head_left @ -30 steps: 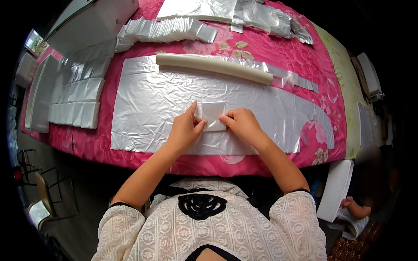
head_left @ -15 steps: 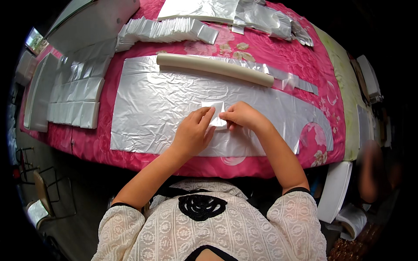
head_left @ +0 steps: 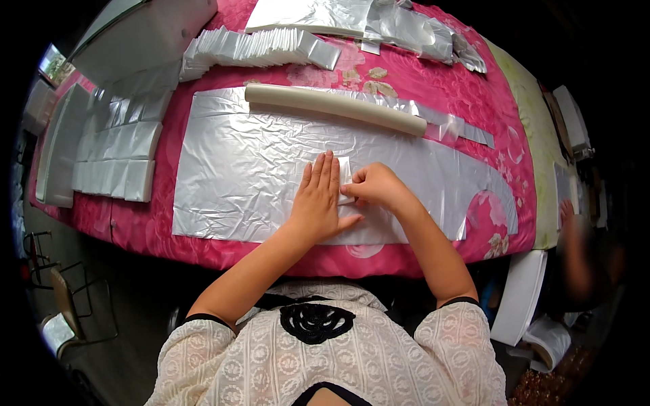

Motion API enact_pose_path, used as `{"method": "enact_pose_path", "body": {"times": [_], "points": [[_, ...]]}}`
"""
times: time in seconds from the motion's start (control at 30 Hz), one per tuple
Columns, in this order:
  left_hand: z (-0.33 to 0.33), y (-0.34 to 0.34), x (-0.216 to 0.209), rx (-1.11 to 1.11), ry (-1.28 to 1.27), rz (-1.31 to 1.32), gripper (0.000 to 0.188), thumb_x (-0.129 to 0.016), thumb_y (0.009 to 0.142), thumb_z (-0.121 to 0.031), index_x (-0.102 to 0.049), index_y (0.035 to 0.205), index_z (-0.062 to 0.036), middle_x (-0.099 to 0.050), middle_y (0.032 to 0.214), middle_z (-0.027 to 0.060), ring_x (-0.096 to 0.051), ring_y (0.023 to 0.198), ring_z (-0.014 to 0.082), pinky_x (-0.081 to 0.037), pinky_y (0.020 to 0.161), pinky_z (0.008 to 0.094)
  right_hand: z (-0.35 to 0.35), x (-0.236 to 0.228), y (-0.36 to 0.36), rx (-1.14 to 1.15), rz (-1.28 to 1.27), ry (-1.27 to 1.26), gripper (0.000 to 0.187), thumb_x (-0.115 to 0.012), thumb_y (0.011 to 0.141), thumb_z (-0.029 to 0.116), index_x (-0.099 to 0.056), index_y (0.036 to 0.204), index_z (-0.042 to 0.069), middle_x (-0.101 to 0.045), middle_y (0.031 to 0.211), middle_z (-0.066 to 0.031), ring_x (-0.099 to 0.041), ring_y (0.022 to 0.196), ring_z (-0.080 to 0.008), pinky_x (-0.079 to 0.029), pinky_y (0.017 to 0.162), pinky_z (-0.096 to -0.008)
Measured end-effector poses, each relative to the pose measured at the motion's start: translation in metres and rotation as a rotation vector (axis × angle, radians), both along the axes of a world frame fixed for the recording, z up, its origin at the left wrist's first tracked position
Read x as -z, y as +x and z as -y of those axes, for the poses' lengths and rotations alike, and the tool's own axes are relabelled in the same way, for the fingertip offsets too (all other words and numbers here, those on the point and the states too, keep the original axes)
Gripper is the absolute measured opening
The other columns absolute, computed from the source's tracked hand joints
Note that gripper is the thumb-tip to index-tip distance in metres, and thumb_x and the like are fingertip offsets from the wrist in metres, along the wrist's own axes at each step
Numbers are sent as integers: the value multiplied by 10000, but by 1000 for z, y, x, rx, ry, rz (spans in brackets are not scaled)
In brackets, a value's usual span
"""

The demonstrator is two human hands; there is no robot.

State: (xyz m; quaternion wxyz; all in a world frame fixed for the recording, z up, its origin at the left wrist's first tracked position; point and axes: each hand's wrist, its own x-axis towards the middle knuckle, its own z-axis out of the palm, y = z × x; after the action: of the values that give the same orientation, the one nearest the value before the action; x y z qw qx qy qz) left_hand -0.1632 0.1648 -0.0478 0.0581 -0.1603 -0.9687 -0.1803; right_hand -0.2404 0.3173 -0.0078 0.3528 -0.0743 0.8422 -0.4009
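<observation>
My left hand (head_left: 315,203) lies flat with its fingers stretched forward, covering the left part of a small white folded sheet (head_left: 345,164). My right hand (head_left: 380,185) pinches that sheet's right edge between thumb and fingers. Whether the sheet is paper or plastic film I cannot tell. Beneath both hands spreads a large wrinkled silver sheet (head_left: 220,183). Beyond my hands, a long cream tube (head_left: 338,108) rests across the silver sheet's far side.
A pink flowered cloth (head_left: 183,247) covers the table. At the left are flat white packets (head_left: 132,177) in rows beside a white foam box (head_left: 57,152). Further back are a leaning row of packets (head_left: 254,51) and stacked silver sheets (head_left: 311,15). Another person's arm (head_left: 574,250) shows at the right.
My left hand has flattened and moved slightly right, its fingers now straight over the white sheet. The right hand keeps its pinch almost in place. The other person's hand has come into view.
</observation>
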Motion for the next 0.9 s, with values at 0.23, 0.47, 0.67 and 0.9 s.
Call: {"method": "enact_pose_path", "body": {"times": [0.23,0.47,0.67,0.9], "points": [[2,0,-2,-25,5,-8,1050,-508,730,-648,-164,1363,116,-132,1449,264,-74,1375,349,-37,1104,464,-6,-18,28,-64,-458,265,233,-742,617,177,-607,717,14,-617,665,-103,-596,624,-223,-466,575,-323],[32,44,-24,-63,607,-41,646,-644,793,-250,-368,1324,-6,-346,1371,214,-362,1263,310,-289,1035,400,13,-15,28,-243,-973,100,387,-662,737,202,-570,1065,19,-590,1063,-151,-532,1034,-301,-405,901,-392],[80,132,-20,-256,1233,987,236,-506,914,-96,-579,1094,38,-649,981,120,-625,915,180,-496,812,274,53,26,39,-347,-1055,124,590,-523,857,349,-398,1302,-18,-333,1386,-215,-268,1315,-335,-195,1074,-446],[70,169,-9,-721,1711,1074,344,-516,920,-259,-561,1062,51,-638,989,114,-613,921,172,-480,820,287,90,23,130,-527,-678,-152,596,-388,914,425,-335,1359,32,-216,1449,-196,-139,1359,-353,-104,1083,-494]]}}
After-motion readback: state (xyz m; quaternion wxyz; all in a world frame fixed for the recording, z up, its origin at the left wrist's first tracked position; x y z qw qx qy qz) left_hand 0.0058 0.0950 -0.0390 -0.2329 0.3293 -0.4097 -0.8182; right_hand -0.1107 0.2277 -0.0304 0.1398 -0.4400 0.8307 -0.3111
